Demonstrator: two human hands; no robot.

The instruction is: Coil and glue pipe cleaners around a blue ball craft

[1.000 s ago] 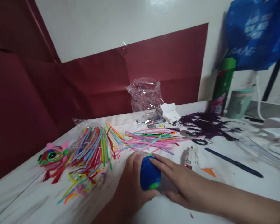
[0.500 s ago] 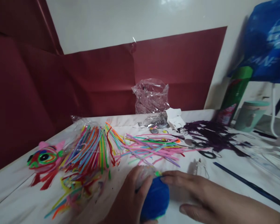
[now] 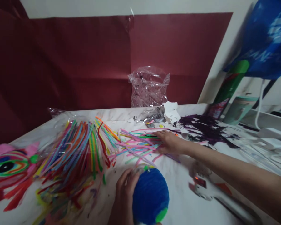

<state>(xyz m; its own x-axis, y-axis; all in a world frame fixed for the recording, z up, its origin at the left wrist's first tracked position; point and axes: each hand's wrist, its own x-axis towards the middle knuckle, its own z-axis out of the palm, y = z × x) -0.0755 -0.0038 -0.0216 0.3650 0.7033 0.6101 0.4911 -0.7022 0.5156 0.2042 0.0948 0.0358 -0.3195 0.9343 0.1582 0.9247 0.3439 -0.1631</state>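
Observation:
A blue rounded piece [image 3: 150, 196] with a green patch low on its right side is near the bottom centre. My left hand [image 3: 126, 195] is wrapped round its left side. Farther back, my right hand [image 3: 169, 142] rests over a loose pile of pink, purple and green pipe cleaners [image 3: 140, 145]. Its fingers are somewhat spread, and I cannot make out whether they pinch one. Left of the pile lies a bundle of many-coloured pipe cleaners [image 3: 77, 147], partly under clear plastic.
A pink figure with a big eye [image 3: 11, 168] stands far left. A white glue gun [image 3: 202, 184] lies below my right forearm. Behind are purple yarn [image 3: 203, 128], a crumpled clear bag [image 3: 150, 87] and a pale green cup [image 3: 240, 109].
My right hand has moved from beside the blue piece forward onto the pipe cleaner pile. The view has shifted, and the glue gun's body now shows. My left hand keeps its hold.

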